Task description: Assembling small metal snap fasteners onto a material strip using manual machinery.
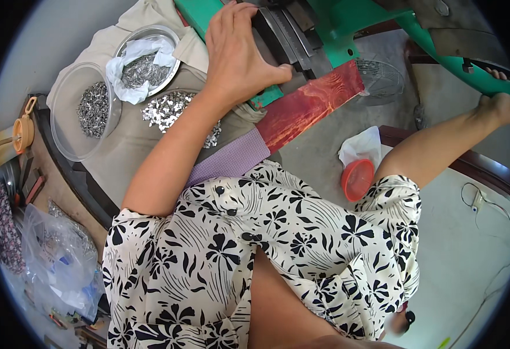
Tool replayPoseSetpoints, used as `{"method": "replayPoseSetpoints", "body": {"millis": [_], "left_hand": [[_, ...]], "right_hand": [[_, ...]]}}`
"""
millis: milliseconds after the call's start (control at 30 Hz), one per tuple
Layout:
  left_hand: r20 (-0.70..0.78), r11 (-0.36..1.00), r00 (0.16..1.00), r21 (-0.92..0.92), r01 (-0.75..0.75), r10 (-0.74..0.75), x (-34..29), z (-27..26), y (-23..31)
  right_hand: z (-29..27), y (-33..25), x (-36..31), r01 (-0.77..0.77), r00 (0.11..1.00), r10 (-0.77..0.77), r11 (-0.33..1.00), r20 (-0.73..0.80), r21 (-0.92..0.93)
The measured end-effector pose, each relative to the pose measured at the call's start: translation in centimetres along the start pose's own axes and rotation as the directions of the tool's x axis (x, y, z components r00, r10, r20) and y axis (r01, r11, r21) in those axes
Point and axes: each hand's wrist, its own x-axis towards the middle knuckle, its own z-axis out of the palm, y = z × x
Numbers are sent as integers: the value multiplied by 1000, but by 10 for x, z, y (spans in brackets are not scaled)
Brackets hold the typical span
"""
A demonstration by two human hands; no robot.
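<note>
My left hand [237, 55] reaches to the black metal block [281, 38] of a green machine [342, 35]. Its thumb and fingers are spread apart around the block's near end, and I see nothing held between them. At the far right, my right hand [499, 109] is wrapped round the curved green bar [441, 64], with fingertips showing beyond it. Below the left forearm lies a pile of small shiny metal pieces [170, 110] on a cloth. A red-brown wooden board [316, 102] slopes from the machine toward my lap.
Left of the pile stand a clear plastic tub [64, 119] of small metal parts and a metal bowl [172, 41] lined with white plastic, holding thin pins. A red bowl [358, 180] sits right of my lap. Clear plastic bags [57, 250] and an orange-handled tool [23, 134] lie at left.
</note>
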Motion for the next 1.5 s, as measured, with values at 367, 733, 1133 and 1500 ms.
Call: {"method": "replayPoseSetpoints", "body": {"millis": [367, 733, 1133, 1500], "left_hand": [[68, 992, 998, -125, 14, -6, 1, -3, -2], [36, 943, 990, -311, -119, 137, 4, -8, -11], [302, 690, 927, -622, 369, -224, -39, -37, 43], [660, 496, 679, -494, 715, -322, -23, -145, 20]], "right_hand": [[80, 26, -271, -158, 987, 158, 983, -3, -90], [134, 7, -281, -530, 462, 453, 830, 762, -171], [87, -52, -336, 369, 613, 105, 839, 783, -401], [115, -104, -341, 266, 418, -172, 962, 892, 61]]}}
